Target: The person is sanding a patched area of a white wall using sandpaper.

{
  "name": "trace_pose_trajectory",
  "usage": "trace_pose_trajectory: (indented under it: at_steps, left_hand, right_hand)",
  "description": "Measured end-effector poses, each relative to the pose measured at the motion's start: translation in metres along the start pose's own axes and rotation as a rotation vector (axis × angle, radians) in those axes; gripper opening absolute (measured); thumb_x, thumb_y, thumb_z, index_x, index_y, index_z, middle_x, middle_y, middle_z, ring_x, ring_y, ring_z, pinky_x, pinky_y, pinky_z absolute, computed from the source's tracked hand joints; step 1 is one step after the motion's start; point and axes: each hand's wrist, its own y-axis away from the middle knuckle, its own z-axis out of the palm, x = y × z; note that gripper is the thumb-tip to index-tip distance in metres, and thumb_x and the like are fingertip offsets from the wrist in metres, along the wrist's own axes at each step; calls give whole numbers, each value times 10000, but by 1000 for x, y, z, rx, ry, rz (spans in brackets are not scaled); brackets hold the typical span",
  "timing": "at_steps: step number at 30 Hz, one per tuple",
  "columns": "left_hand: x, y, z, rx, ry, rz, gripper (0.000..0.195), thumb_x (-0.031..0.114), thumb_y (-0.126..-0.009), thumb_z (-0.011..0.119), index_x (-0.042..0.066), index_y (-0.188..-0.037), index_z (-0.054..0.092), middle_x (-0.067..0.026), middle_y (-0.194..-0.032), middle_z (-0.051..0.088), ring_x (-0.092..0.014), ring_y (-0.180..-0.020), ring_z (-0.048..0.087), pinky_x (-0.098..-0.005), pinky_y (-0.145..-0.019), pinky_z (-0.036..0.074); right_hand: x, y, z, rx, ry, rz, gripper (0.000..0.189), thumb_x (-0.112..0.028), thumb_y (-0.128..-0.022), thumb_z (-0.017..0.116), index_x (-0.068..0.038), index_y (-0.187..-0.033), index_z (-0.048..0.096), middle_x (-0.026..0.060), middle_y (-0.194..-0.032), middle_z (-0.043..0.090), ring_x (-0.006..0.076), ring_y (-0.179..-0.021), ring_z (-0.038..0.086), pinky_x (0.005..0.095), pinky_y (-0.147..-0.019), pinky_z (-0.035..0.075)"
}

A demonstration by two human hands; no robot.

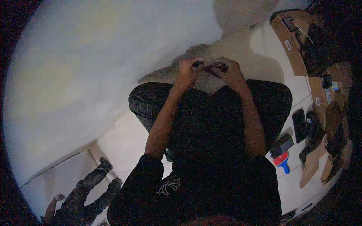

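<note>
My left hand point(187, 69) and my right hand point(232, 73) are raised together just beyond my crossed legs point(152, 99). Between the fingertips of both is a small dark object point(209, 68), too dim and blurred to identify. Fingers and thumbs curl around its two ends, hiding much of it. Dark patches show inside the curl of each hand. Both forearms reach forward over my black shirt point(209, 169), and below the hands lies the shadowed floor.
A pale wall point(70, 70) rises ahead and left. On the right are cardboard boxes point(292, 48), a dark flat device point(299, 125), a dark rectangular object point(282, 145) and a red-and-blue item point(284, 162) on the tiled floor point(294, 180). Another person point(87, 189) is at lower left.
</note>
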Motion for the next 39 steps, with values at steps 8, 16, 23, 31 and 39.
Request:
trace_pose_trajectory:
  at_steps: [8,16,23,31,39]
  left_hand:
    - [8,4,0,70,-102,183,185,192,-856,674,44,-965,695,-147,-922,697,-314,-772,673,-405,-713,520]
    - [5,2,2,-18,-7,85,199,206,-847,685,29,-937,684,-150,-908,691,-319,-728,664,-399,-699,516]
    - [2,2,5,-35,-23,67,243,232,-853,683,8,-945,665,-165,-870,685,-301,-768,666,-409,-737,517]
    - [20,7,-8,-13,59,61,230,240,-867,671,28,-958,665,-161,-871,684,-287,-766,659,-397,-731,519]
    - [4,10,1,195,-203,241,202,194,-840,691,22,-943,664,-142,-901,677,-324,-791,634,-396,-774,485]
  right_hand:
    - [5,-5,2,-30,-93,65,357,-253,-823,730,-27,-1090,662,135,-968,699,222,-833,669,342,-768,539]
    - [6,-6,2,-23,-21,-3,341,-260,-833,725,-7,-1051,656,138,-957,696,223,-862,674,341,-792,532]
    - [-3,-3,2,24,-56,-32,272,-243,-872,690,-2,-996,660,111,-877,686,172,-800,644,329,-762,517]
    - [-16,0,2,16,-23,10,296,-250,-856,706,-12,-1023,649,108,-892,683,162,-803,638,325,-752,515]
    - [-8,-2,4,5,-47,6,296,-267,-853,715,-24,-1012,655,94,-880,682,148,-781,628,315,-733,508]
